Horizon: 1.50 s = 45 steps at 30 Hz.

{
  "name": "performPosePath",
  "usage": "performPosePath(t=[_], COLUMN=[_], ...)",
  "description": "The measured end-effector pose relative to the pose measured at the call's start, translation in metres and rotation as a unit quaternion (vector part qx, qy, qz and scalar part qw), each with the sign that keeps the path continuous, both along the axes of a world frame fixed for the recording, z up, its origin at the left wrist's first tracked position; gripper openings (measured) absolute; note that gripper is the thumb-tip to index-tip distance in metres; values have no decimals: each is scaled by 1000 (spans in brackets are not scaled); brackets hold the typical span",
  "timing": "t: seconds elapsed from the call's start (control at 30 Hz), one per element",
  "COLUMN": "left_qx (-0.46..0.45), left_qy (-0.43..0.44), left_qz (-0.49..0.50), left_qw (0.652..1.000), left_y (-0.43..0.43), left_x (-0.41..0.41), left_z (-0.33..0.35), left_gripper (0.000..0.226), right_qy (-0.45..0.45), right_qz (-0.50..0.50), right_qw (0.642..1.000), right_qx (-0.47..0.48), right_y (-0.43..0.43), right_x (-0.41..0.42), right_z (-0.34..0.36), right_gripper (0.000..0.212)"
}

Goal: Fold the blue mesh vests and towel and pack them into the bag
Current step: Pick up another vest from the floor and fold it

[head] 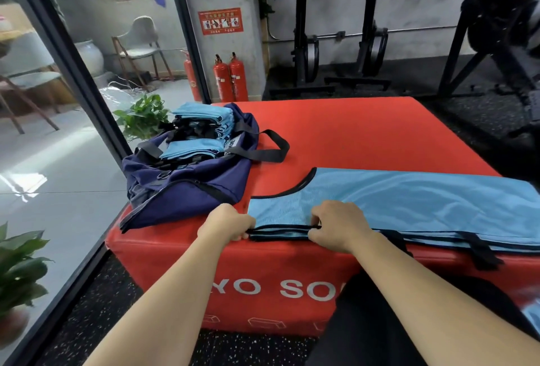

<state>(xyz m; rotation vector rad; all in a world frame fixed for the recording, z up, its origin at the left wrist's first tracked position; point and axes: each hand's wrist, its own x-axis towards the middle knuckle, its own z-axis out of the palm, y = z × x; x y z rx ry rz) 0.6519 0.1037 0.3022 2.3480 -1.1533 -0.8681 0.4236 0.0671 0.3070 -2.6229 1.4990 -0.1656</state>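
A light blue mesh vest (409, 199) with black trim lies flat along the near edge of the red padded box (365, 137). My left hand (228, 222) pinches the black-edged shoulder strap at its left end. My right hand (340, 224) grips the same strap a little to the right. A navy duffel bag (187, 184) lies open at the box's left corner, with two stacks of folded blue vests (201, 126) resting in it. No towel can be made out apart from the blue fabric.
A glass partition (73, 79) runs along the left, with potted plants (143, 117) beside it. Two red fire extinguishers (230, 77) stand behind the box. Black gym machines (496, 38) fill the back and right. The speckled floor (102, 307) lies below.
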Motion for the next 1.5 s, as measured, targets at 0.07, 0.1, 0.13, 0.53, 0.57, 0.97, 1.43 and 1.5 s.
performPosePath(t=[0.07, 0.1, 0.13, 0.53, 0.57, 0.97, 1.43, 1.5], left_qx=[-30, -41, -47, -42, -42, -80, -316, -292], left_qy=[-11, -18, -21, -34, -64, -236, 32, 58], left_qz=[24, 32, 36, 48, 37, -13, -54, -130], left_qw=[999, 998, 998, 997, 996, 968, 947, 946], left_y=[-3, -5, -6, -37, -36, -27, -52, -57], left_x=[-1, -1, -3, -9, -9, -10, -115, -151], left_z=[5, 7, 10, 4, 5, 2, 54, 46], left_gripper=[29, 31, 31, 37, 38, 19, 9, 18], right_qy=[-16, -12, -3, -38, -77, 63, -221, -433], right_qz=[-13, -13, -7, -7, -31, -182, -158, -230], right_qw=[1000, 1000, 1000, 994, 990, 975, 955, 850], right_qx=[5, 6, 6, 97, 113, 113, 116, 191], right_y=[-1, -1, 0, -3, -5, -18, -26, -30], right_x=[0, 0, 0, 2, 2, -39, -47, -58], right_z=[2, 2, 1, -1, -2, -43, -19, -9], right_gripper=[23, 23, 23, 18, 19, 82, 48, 47])
